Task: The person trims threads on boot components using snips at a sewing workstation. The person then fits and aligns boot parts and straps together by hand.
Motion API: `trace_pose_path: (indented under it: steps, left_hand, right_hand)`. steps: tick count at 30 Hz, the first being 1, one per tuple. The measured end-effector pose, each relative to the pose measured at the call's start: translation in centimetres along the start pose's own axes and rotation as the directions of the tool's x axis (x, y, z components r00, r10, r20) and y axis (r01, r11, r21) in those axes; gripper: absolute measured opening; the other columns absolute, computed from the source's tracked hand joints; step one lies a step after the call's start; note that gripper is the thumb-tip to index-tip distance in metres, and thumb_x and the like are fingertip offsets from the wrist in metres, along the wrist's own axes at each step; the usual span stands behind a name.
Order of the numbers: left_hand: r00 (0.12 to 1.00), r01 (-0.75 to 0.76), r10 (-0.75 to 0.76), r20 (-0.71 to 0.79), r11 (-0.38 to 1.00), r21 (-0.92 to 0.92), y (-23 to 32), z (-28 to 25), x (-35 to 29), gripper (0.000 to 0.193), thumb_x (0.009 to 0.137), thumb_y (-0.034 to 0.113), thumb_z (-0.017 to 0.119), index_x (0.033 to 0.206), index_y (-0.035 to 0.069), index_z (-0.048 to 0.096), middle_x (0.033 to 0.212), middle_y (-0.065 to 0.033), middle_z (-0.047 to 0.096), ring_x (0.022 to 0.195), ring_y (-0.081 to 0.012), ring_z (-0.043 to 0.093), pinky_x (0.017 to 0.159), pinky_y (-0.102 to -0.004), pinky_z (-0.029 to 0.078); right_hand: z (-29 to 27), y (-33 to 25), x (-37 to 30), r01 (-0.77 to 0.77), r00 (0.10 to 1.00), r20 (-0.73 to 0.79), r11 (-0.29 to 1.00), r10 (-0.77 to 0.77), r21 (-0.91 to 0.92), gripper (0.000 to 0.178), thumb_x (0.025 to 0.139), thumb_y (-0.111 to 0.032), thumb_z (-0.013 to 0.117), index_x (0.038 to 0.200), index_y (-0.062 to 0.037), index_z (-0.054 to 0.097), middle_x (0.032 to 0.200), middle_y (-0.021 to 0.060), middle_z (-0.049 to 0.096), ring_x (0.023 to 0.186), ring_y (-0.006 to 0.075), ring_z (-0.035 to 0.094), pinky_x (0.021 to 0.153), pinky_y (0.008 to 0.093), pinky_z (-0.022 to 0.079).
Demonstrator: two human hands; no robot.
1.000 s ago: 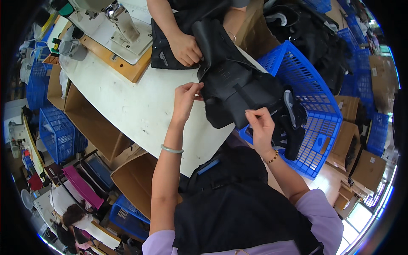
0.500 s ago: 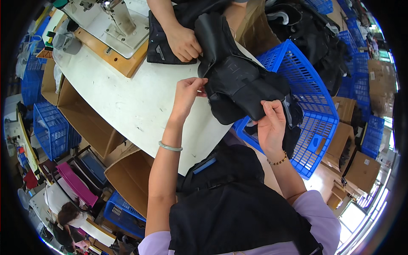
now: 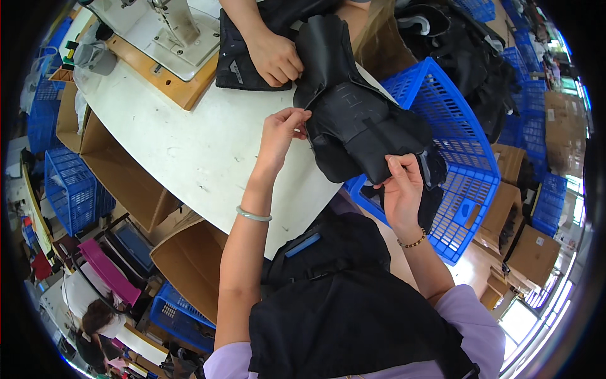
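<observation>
A black sewn piece [image 3: 356, 110], with several layers, a pocket-like flap and faint pale marks, is stretched in front of me, partly over the table edge. My left hand [image 3: 281, 136] pinches its left edge between thumb and fingers. Lower down, my right hand [image 3: 403, 189] grips its near corner, thumb on top. Across from me, a co-worker's hand [image 3: 273, 58] rests closed on the table beside the piece's far end. Next to that hand lies another black fabric piece [image 3: 235, 71] with a small light label.
A white table [image 3: 158, 148] carries a sewing machine [image 3: 180, 41] at far left, with a grey bin [image 3: 95, 58] beside it. On the right, a blue plastic basket [image 3: 466, 183] adjoins the table. Cardboard boxes [image 3: 123, 170] stand left; black goods [image 3: 470, 82] are heaped far right.
The view has shifted slightly. Both hands keep hold of the black piece, whose near part now lies a little differently, with a dark strap-like strip showing on it.
</observation>
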State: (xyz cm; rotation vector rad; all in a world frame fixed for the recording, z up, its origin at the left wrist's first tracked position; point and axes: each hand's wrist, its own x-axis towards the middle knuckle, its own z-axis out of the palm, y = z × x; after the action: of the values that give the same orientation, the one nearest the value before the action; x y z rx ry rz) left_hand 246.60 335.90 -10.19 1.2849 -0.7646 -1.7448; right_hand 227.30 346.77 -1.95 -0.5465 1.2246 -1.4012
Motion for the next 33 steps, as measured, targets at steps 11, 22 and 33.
trace_pose_path:
  steps: [11,22,33]
  left_hand:
    - [0.998,-0.052,0.047,0.034,0.986,0.157,0.9,0.3,1.0,0.021,0.081,0.019,0.064,0.080,-0.002,0.061,0.063,0.0008,0.052,0.056,-0.0058,0.047,0.052,-0.0201,0.039]
    - [0.984,-0.159,0.177,-0.031,0.938,0.308,-1.0,1.9,-1.2,0.036,0.075,0.020,0.075,0.092,0.001,0.051,0.076,-0.0002,0.047,0.069,-0.0083,0.045,0.061,-0.0211,0.041]
    - [0.864,-0.413,0.495,-0.093,0.802,0.432,-2.1,2.8,-3.1,0.029,0.074,0.007,0.070,0.098,-0.004,0.058,0.084,-0.0096,0.054,0.071,-0.0164,0.054,0.061,-0.0273,0.047]
  right_hand:
    - [1.6,-3.5,0.8,-0.066,0.993,0.032,0.777,0.111,-0.626,0.014,0.087,-0.015,0.062,0.092,-0.0023,0.063,0.059,0.0068,0.061,0.051,0.0077,0.059,0.046,0.0206,0.043]
    - [6.4,-6.8,5.2,0.642,0.662,0.722,-0.346,-0.199,-0.684,0.013,0.074,-0.011,0.066,0.070,-0.0040,0.055,0.070,0.0079,0.048,0.070,0.0240,0.051,0.059,0.0317,0.041]
    - [5.2,-1.6,13.8,0.820,0.555,0.794,-0.324,0.246,-0.473,0.030,0.090,-0.022,0.050,0.103,0.0049,0.054,0.102,0.0168,0.057,0.095,0.0328,0.059,0.076,0.0394,0.049]
